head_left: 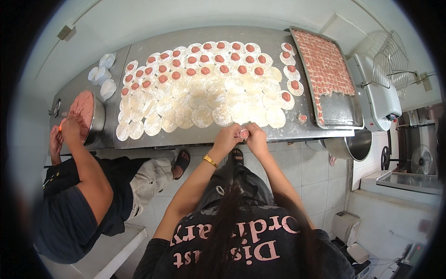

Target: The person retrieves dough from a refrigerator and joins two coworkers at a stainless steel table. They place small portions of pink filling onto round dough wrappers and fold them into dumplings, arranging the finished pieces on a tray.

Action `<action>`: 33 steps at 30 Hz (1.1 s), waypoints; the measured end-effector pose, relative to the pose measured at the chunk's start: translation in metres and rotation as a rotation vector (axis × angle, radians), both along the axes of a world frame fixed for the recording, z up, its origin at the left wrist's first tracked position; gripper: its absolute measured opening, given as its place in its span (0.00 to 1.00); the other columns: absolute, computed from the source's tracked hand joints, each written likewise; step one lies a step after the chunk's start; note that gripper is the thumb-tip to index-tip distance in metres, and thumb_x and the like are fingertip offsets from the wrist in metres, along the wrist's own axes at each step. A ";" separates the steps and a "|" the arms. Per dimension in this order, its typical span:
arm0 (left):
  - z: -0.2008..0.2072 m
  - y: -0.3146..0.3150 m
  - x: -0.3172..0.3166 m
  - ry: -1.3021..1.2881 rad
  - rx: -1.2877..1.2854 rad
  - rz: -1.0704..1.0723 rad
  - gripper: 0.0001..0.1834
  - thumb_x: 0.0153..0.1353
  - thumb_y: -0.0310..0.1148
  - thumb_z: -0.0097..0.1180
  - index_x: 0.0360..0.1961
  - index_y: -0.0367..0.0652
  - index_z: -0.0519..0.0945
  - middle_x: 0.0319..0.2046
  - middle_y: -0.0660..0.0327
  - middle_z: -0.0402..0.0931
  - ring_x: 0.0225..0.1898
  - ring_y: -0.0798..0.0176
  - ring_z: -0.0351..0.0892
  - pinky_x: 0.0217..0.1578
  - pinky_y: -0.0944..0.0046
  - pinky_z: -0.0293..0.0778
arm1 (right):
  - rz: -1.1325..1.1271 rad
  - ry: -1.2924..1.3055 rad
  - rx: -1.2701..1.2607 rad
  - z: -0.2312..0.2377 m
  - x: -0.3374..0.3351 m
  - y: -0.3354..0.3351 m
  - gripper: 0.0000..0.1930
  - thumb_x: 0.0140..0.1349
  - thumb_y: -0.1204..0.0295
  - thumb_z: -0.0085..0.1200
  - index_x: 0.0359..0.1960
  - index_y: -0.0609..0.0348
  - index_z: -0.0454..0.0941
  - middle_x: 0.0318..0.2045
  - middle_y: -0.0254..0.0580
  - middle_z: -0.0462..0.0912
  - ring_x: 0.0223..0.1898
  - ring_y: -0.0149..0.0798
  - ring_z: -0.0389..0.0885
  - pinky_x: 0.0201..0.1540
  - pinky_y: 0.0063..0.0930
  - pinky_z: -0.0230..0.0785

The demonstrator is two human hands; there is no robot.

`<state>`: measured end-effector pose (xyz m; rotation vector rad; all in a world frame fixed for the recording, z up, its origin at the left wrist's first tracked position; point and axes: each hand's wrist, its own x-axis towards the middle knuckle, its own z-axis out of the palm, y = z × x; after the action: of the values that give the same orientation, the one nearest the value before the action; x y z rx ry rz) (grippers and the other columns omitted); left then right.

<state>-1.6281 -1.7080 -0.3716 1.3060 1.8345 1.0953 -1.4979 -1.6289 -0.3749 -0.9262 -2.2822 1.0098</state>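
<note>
Near the front edge of the metal table, my left hand [226, 138] and my right hand [256, 139] meet around a small open-topped dumpling [244, 134]. Its pale wrapper is gathered about pink meat filling, and the fingers of both hands pinch its sides. Just beyond my hands lie overlapping rows of floured round wrappers [202, 116]. The far rows each carry a ball of pink filling [205, 70], while the nearer rows are bare. One shaped dumpling [302, 119] stands alone on the table to the right, below a short column of filled wrappers [294, 85].
At right, a metal tray [338, 111] holds tight rows of dumplings [323, 60], its near part bare. A white machine [376, 93] with a wire guard stands beyond it. On the left, a co-worker's hand [70, 128] is at a bowl [98, 118] of pink filling, near white bundles [103, 74].
</note>
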 end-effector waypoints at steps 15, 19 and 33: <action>-0.001 0.003 0.004 0.142 0.089 0.070 0.15 0.42 0.24 0.66 0.31 0.37 0.73 0.24 0.51 0.76 0.27 0.51 0.78 0.29 0.60 0.72 | 0.028 -0.013 0.080 0.006 0.004 0.006 0.18 0.41 0.88 0.49 0.36 0.65 0.78 0.34 0.52 0.77 0.39 0.57 0.75 0.40 0.42 0.69; -0.004 0.003 0.005 0.118 0.065 0.025 0.15 0.43 0.24 0.66 0.31 0.38 0.74 0.25 0.51 0.76 0.28 0.51 0.78 0.30 0.60 0.72 | 0.016 -0.051 0.088 0.001 0.006 0.002 0.19 0.41 0.88 0.48 0.38 0.65 0.77 0.36 0.53 0.76 0.41 0.59 0.74 0.43 0.43 0.68; -0.013 0.009 0.007 0.135 0.181 0.021 0.13 0.45 0.24 0.66 0.32 0.36 0.75 0.28 0.52 0.78 0.30 0.54 0.81 0.30 0.62 0.75 | -0.092 0.050 0.153 0.000 0.004 0.002 0.20 0.44 0.89 0.48 0.40 0.61 0.79 0.31 0.49 0.76 0.33 0.52 0.77 0.35 0.37 0.70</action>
<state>-1.6210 -1.6988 -0.3846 1.5000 1.8852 1.2352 -1.4934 -1.6264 -0.3745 -0.9229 -2.2189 0.7981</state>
